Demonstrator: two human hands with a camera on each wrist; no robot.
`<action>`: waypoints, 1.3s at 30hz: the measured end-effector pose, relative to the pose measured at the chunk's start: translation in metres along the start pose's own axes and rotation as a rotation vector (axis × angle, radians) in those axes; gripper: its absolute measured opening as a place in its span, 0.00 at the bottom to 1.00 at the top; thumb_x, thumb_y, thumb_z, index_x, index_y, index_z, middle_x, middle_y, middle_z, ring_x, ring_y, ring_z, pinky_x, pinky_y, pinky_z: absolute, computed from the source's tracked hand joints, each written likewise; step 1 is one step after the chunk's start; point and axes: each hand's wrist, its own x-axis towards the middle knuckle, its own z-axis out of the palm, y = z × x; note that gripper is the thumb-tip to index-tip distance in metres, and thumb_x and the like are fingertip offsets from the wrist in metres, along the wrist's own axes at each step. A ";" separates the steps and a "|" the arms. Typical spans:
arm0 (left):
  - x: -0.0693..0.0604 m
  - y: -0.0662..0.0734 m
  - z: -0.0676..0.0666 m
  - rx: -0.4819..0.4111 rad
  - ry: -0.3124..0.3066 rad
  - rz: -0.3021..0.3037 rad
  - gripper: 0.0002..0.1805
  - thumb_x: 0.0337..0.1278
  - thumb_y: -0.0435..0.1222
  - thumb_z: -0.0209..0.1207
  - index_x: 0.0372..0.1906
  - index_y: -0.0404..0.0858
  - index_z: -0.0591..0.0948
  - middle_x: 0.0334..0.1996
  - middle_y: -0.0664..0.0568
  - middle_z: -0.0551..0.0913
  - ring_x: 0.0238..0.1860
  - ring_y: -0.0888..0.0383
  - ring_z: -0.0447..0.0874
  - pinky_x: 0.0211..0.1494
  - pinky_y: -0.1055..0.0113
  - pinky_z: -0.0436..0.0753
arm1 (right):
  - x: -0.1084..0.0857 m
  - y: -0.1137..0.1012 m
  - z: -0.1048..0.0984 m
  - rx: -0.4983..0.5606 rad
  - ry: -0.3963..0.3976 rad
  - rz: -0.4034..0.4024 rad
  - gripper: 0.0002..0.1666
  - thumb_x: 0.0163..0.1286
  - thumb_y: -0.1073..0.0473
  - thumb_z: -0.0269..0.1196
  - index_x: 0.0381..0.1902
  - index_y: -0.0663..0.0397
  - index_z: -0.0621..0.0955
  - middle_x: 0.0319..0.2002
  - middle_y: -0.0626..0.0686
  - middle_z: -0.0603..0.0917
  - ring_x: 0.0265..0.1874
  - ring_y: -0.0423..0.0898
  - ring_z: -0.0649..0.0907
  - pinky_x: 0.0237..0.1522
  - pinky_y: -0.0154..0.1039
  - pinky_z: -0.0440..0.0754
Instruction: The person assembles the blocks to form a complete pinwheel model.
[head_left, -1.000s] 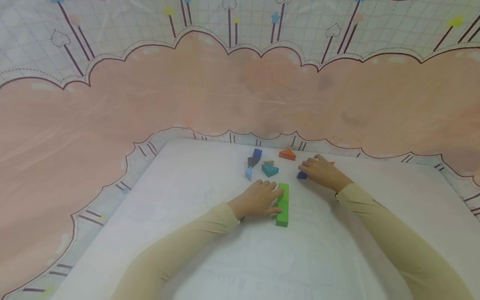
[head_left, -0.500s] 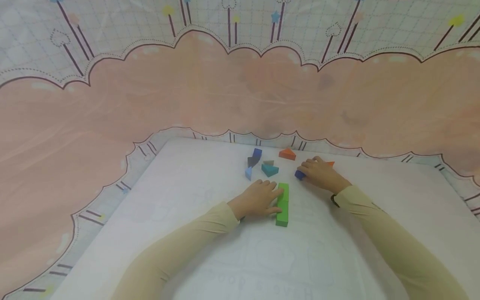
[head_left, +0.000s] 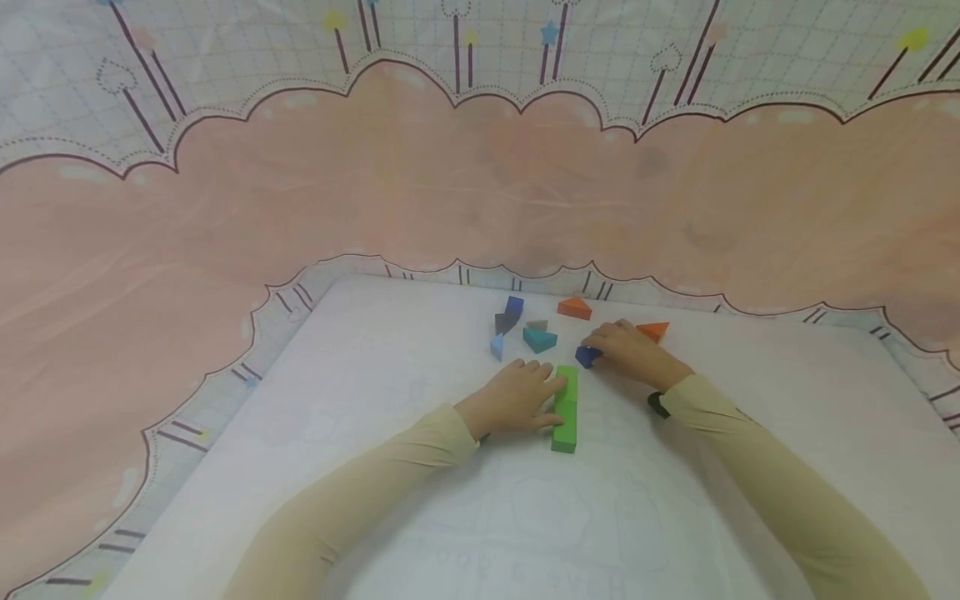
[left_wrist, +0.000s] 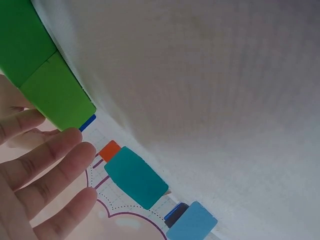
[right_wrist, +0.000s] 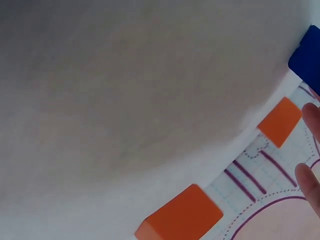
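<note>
- Pinkish cloud-print cloth (head_left: 487,183) hangs behind a white tabletop (head_left: 450,517), with all the action in its middle and far part.
- Left hand (head_left: 513,398): fingers fairly straight and loosely spread, forefinger and thumb touching the two green blocks (head_left: 567,410). Those lie end to end, touching, so I'd guess the hand's just keeping them lined up.
- Right hand (head_left: 633,354): fingers narrowed on a dark blue block (head_left: 587,357), looks like a pinch, though the thumb's hidden. Fingertip hold probably makes it easier to turn. It's just beside the green pair's far end; can't tell if they touch.
- Further out, left of that: a teal block (head_left: 540,339), a light blue block (head_left: 497,347), plus a few darker bits near them, likely parked there to be out of the way.
- One orange triangle (head_left: 574,308) sits near the far edge, another orange piece (head_left: 653,332) just behind the right hand, so it's tight back there.
- Way more elbow room toward the person, imo.
</note>
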 end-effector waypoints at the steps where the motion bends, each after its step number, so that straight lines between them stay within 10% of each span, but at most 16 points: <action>1: 0.000 0.000 0.000 -0.001 -0.003 0.000 0.32 0.60 0.63 0.46 0.60 0.47 0.68 0.47 0.54 0.76 0.45 0.58 0.75 0.51 0.63 0.76 | 0.000 -0.001 0.000 0.005 0.000 -0.005 0.18 0.58 0.65 0.66 0.49 0.55 0.82 0.45 0.53 0.85 0.48 0.50 0.82 0.56 0.50 0.75; 39: 0.000 -0.002 -0.001 -0.009 -0.008 0.003 0.33 0.61 0.63 0.45 0.63 0.47 0.67 0.53 0.52 0.76 0.51 0.56 0.76 0.57 0.59 0.76 | 0.013 -0.023 -0.001 -0.081 -0.031 -0.073 0.23 0.59 0.67 0.65 0.53 0.50 0.80 0.42 0.51 0.86 0.43 0.49 0.82 0.53 0.47 0.77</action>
